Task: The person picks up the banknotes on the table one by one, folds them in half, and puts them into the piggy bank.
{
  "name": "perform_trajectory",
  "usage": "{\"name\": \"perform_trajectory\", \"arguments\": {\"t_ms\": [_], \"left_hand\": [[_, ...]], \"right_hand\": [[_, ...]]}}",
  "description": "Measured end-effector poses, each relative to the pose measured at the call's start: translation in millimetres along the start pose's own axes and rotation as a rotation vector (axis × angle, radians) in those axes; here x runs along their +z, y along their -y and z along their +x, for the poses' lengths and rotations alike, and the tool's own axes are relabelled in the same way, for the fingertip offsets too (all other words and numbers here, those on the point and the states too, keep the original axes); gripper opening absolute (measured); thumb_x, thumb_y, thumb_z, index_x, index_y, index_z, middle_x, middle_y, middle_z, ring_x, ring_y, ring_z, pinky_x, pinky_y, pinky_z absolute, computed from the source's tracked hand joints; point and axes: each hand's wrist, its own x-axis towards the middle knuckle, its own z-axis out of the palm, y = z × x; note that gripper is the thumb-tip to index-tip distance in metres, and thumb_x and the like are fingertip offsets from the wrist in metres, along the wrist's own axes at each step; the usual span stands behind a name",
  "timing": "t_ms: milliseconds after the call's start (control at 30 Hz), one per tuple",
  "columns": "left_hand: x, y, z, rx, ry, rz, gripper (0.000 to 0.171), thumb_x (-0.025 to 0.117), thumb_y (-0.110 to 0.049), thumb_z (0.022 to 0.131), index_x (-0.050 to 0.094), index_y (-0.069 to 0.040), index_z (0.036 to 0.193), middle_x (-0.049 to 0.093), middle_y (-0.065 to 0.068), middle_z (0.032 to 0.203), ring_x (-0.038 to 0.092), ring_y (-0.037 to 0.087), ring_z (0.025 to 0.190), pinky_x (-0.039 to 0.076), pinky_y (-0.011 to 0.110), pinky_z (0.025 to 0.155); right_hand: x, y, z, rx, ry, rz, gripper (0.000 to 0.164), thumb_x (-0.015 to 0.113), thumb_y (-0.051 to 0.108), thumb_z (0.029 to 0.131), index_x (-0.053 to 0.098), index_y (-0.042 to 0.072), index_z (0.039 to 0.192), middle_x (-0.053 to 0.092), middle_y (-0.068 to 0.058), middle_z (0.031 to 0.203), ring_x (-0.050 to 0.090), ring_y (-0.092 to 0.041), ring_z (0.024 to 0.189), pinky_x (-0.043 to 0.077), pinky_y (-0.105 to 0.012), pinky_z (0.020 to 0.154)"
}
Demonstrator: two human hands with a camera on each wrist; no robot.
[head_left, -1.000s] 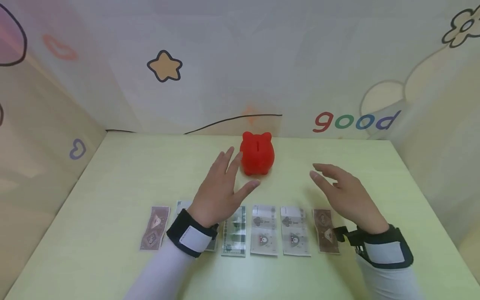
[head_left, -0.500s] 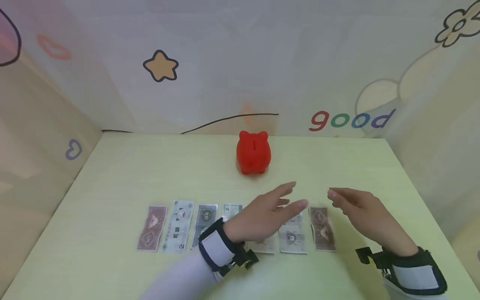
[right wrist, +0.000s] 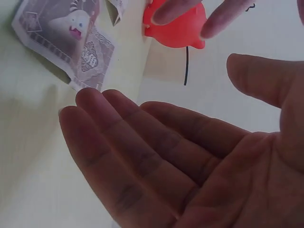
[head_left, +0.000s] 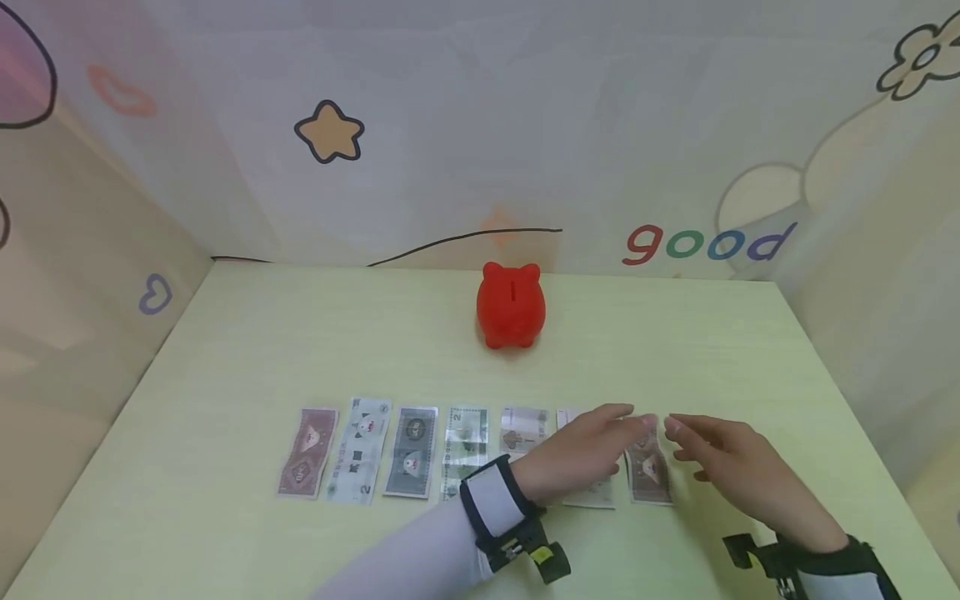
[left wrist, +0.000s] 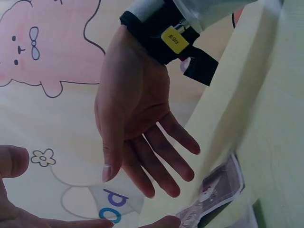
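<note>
Several play banknotes lie side by side in a row on the table. The rightmost, a brown banknote (head_left: 649,475), has a crease across it and stands slightly raised in the right wrist view. My left hand (head_left: 581,454) hovers over the right end of the row, fingertips at this note's far left edge, and hides much of two pale banknotes (head_left: 523,427). On the note's other side is my right hand (head_left: 738,467), relaxed fingers pointing toward the left hand. In the right wrist view its palm (right wrist: 228,185) holds nothing.
A red piggy bank (head_left: 511,307) with a slot on top stands behind the row, near the back wall. Further left lie a blue-grey banknote (head_left: 412,454), a white banknote (head_left: 358,450) and another brown banknote (head_left: 308,452). Printed cloth walls enclose the table's back and sides.
My left hand has swept right and toward me, from beside the piggy bank to the rightmost note. My right hand has come lower and nearer, beside that note. The notes lie as before.
</note>
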Motion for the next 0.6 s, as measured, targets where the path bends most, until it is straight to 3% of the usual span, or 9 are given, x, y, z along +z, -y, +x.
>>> {"name": "perform_trajectory", "arguments": {"t_ms": [600], "left_hand": [[7.6, 12.6, 17.0, -0.033, -0.006, -0.035, 0.07, 0.043, -0.06, 0.105, 0.039, -0.016, 0.159, 0.047, -0.001, 0.16, 0.055, 0.02, 0.137, 0.054, 0.042, 0.108]], "right_hand": [[10.1, -9.8, -0.2, 0.031, 0.01, 0.05, 0.073, 0.045, 0.05, 0.109, 0.044, -0.01, 0.15, 0.051, -0.034, 0.148, 0.074, -0.035, 0.11, 0.065, -0.04, 0.079]]}}
